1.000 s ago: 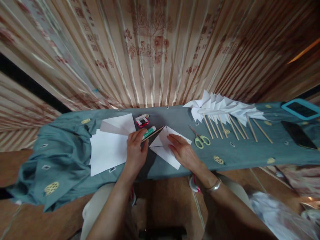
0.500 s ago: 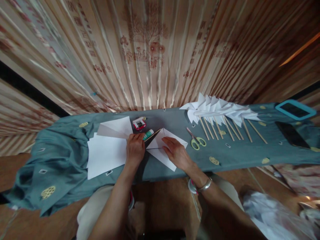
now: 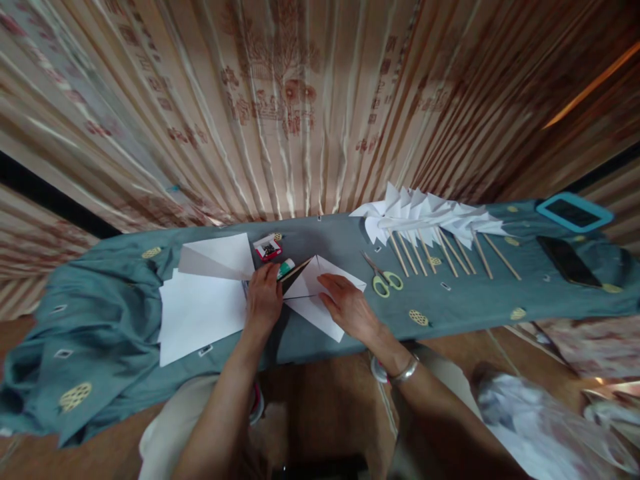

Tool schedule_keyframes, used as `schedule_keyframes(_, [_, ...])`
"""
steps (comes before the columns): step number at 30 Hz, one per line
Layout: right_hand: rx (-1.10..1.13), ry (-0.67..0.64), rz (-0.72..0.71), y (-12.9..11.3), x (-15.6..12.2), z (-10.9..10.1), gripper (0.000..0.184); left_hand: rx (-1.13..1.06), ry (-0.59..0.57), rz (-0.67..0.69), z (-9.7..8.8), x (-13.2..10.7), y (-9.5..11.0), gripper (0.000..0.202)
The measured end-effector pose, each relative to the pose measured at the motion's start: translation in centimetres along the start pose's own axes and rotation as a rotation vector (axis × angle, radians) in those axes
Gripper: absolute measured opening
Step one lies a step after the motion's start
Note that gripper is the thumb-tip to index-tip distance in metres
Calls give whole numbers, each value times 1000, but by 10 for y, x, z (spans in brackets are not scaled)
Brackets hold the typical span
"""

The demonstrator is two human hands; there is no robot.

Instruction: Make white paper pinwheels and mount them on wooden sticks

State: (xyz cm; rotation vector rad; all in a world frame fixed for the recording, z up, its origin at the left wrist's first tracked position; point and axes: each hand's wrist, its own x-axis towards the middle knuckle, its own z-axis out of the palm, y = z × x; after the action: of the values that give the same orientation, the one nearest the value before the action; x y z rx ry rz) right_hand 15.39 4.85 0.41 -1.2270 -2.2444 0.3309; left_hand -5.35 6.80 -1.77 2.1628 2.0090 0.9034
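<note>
My left hand [image 3: 264, 295] is closed around the lower end of a thin wooden stick [image 3: 299, 269], whose tip reaches the upper corner of a folded white paper [image 3: 304, 283]. Close behind those fingers, a green and white glue stick [image 3: 286, 268] is partly hidden. My right hand [image 3: 345, 301] rests on the folded paper with its fingers stretched out and the thumb apart. White sheets [image 3: 203, 313] lie left of my left hand. A small red and white box [image 3: 268, 247], its contents too small to name, sits beyond the glue stick.
Scissors with green handles [image 3: 386, 280] lie right of the folded paper. Farther right is a row of folded white paper pieces [image 3: 425, 212] on several wooden sticks. A phone [image 3: 567, 261] and a blue-framed device [image 3: 575, 212] lie at the right end of the cloth-covered table [image 3: 470, 300].
The whole view has shifted slightly, so things appear farther left. Both hands keep nearly the same place at the folded paper, the left still at the stick.
</note>
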Motion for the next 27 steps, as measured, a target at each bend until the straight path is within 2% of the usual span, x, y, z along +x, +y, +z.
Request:
schedule_keyframes(6, [36,-16,6,-2,1,2,34,-16,-25,-9,1,0,-1,40])
schedule_keyframes(10, [55,-16,10,-3,1,2,33,-79,11,-61,-5,3,1,39])
schedule_keyframes(13, [164,21,80,-4,3,-1,33,-342,62,-144,-18,3,13,35])
schedule_keyframes(15, [353,61,199,-5,5,-4,34,-669,40,-239,-28,-2,27,37])
schedule_keyframes(18, [845,49,348,-9,11,-11,41,-1234,-226,-461,-40,-13,52,46])
schedule_keyframes(20, [1201,-50,390,-14,14,-15,43,-1467,-392,-588,-44,-20,67,48])
schedule_keyframes(21, [1334,-98,408,-16,16,-17,41,-1538,-458,-629,-45,-22,73,47])
schedule_keyframes(23, [1490,-152,441,-21,18,-20,34,-1626,-501,-667,-45,-26,79,43])
schedule_keyframes(27, [1614,-101,494,-23,21,-24,27,-1613,-539,-658,-45,-30,80,38])
